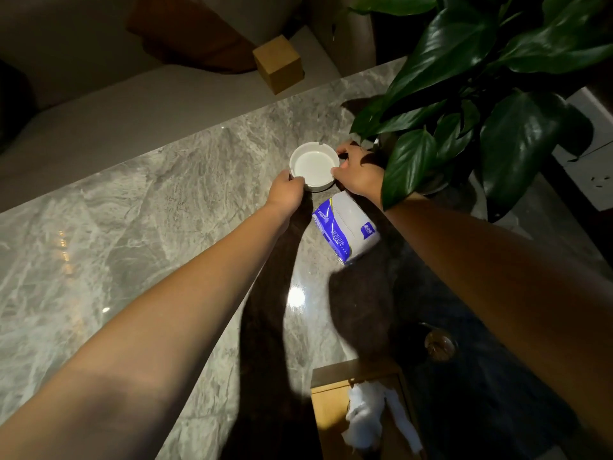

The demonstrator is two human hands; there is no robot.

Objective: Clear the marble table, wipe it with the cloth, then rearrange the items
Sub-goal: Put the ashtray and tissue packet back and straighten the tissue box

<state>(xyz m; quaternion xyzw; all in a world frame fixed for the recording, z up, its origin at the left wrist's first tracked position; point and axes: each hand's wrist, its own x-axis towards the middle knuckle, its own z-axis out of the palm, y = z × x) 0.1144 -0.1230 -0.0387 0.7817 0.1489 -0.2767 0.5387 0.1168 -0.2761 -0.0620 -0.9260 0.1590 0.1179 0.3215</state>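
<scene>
A round white ashtray (314,166) rests on the grey marble table (139,234) near its far edge. My left hand (288,190) grips its near-left rim and my right hand (360,171) holds its right rim. Just in front of the ashtray a blue-and-white tissue pack (345,229) lies on the marble between my forearms. A wooden tissue box (361,410) with white tissue sticking out sits at the near edge of the table.
A large potted plant (481,104) with broad green leaves stands at the right, overhanging my right arm. A small round glass object (439,344) sits under my right forearm. A wooden cube (278,64) rests on the pale sofa (99,117) beyond the table.
</scene>
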